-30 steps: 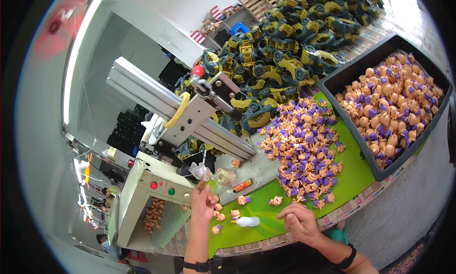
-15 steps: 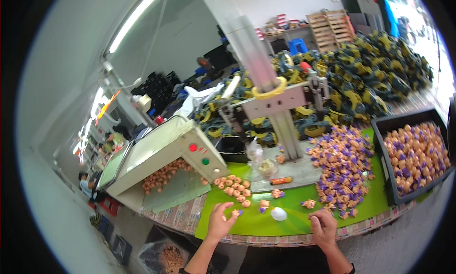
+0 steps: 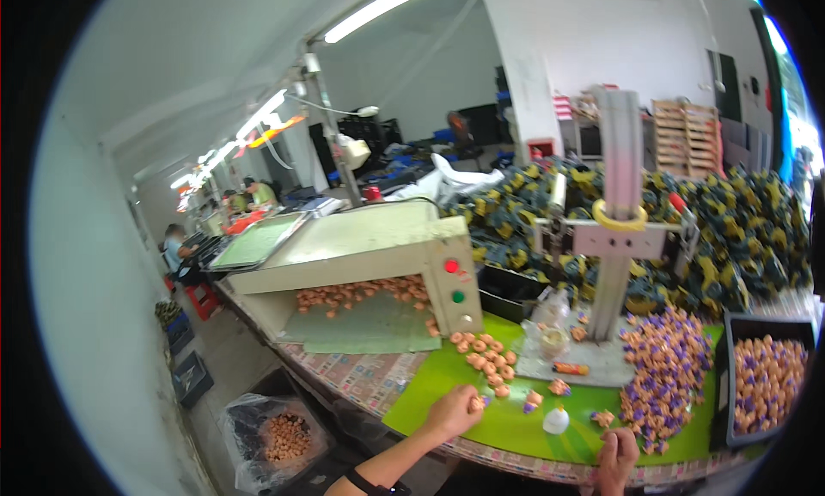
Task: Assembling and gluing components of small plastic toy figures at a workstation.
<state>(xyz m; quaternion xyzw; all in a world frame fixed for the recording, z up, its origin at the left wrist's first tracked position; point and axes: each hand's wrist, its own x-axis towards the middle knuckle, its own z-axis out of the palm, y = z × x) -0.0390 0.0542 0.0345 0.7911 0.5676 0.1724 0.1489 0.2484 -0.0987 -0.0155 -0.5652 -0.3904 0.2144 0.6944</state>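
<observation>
My left hand (image 3: 454,412) is over the green mat, its fingers closed at a small tan-and-purple toy figure (image 3: 478,404). My right hand (image 3: 619,455) is curled at the mat's near edge; whatever its fingers may hold is hidden. Just beyond it lies another tan-and-purple figure (image 3: 603,419). Between the hands are a small white bottle (image 3: 556,421) and a few more figures. Round tan pieces (image 3: 488,358) lie in a loose group beyond my left hand. A large heap of tan-and-purple figures (image 3: 666,376) spreads beyond my right hand.
A press with an upright column (image 3: 612,298) stands on a grey base, with an orange tube (image 3: 571,369) on it. Left is a beige machine (image 3: 344,247) holding tan pieces. A black crate (image 3: 724,393) of figures stands right; a lined bin (image 3: 232,444) is at lower left.
The view has swung left, shifting the scene rightward in the picture. My left hand has closed its fingers on the small figure; my right hand stays curled near the mat's edge.
</observation>
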